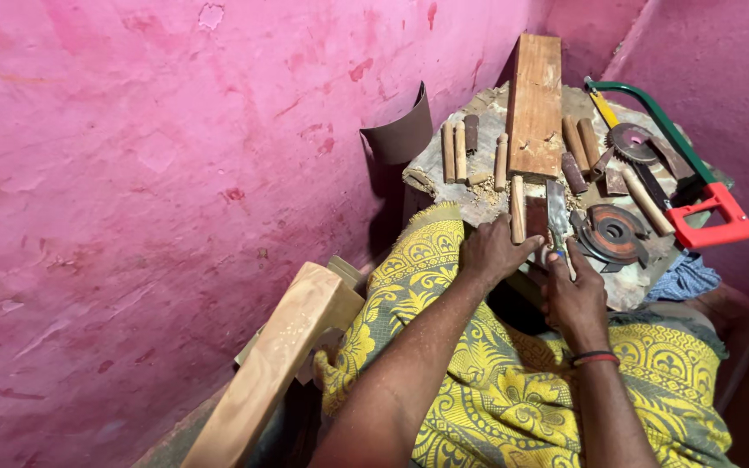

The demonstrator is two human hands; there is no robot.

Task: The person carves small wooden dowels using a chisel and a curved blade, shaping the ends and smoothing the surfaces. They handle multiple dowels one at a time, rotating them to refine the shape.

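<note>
Both hands at the near edge of a cluttered stump

Left hand point(491, 251) lies on the near edge of the stump point(444, 160), fingers curled, thumb and forefinger closed on the lower end of a pale wooden peg point(517, 211) that stands roughly upright in view. Right hand point(574, 290) is just beside it, fingers wrapped around the handle of a flat metal blade point(557, 212) whose wide end points away from the person (the handle itself is hidden in the fist). A small dark wood block point(537, 217) sits between peg and blade, touching or nearly touching both; cannot tell which. Red and black bands circle the right wrist.

Further back on the stump: a long reddish plank point(537, 104) running away from the person, several more short pegs point(454, 149) to its left, brown ones to its right. Two rusty round saw discs point(613, 234) lie right of the blade, one near, one further back. A hacksaw point(695, 186) with green frame and red handle lies at the right edge. A curled sheet of sandpaper point(402, 130) leans on the pink wall point(158, 173). Yellow patterned cloth point(496, 381) covers the lap; a pale timber beam point(275, 364) leans at the left.
</note>
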